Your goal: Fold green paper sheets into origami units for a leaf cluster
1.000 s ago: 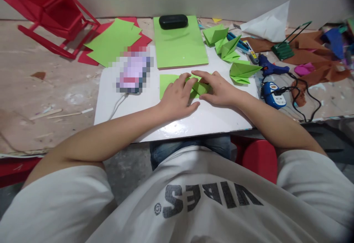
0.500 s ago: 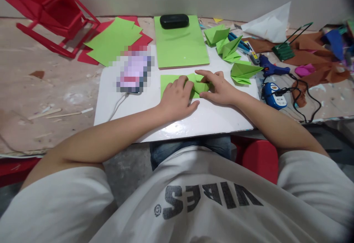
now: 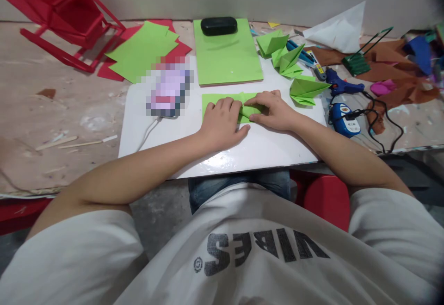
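A partly folded sheet of green paper lies on the white board in front of me. My left hand rests palm down on its left part, fingers laid over the paper and thumb out to the side. On the right part, my right hand has its thumb and fingers bent around a raised fold of the same sheet. Both hands cover much of the paper, so the shape of the fold is partly hidden. Folded green paper pieces stand just beyond my right hand.
A stack of green paper holds a black case. To the left are a phone, loose green sheets and a red model rocking chair. A blue glue gun, a cutter and a blue-and-white power socket lie right.
The fingers of my right hand have come down and closer to the thumb over the fold. My left hand has stayed nearly in place.
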Demonstrator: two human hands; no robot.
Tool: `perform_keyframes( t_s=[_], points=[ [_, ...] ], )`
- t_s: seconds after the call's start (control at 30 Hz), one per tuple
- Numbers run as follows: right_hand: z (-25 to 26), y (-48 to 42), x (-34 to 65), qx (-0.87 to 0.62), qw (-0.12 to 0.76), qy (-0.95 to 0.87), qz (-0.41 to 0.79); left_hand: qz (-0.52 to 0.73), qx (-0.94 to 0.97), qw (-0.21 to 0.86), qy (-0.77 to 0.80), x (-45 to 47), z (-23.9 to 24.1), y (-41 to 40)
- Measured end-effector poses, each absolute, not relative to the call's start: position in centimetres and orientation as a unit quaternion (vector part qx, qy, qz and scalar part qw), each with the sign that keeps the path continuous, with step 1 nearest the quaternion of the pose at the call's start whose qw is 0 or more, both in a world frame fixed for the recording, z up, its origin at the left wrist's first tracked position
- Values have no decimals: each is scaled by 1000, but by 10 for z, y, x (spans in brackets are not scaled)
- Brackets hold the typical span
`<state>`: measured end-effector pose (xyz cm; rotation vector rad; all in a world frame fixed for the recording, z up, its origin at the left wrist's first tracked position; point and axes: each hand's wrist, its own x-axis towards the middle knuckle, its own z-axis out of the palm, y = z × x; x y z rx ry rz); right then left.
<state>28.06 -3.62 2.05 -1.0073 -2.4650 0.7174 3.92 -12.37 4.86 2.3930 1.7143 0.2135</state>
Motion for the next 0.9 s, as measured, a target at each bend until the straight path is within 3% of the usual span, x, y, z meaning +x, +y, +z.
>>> perform_keyframes(
  t_s=[0.37, 0.9],
  points=[
    [27, -39, 273, -399, 134, -881, 216, 71, 805, 100, 581, 40, 50, -125],
    [20, -38, 276, -407, 125, -890, 160, 10, 826, 57, 561, 43, 59, -134]
  ],
)
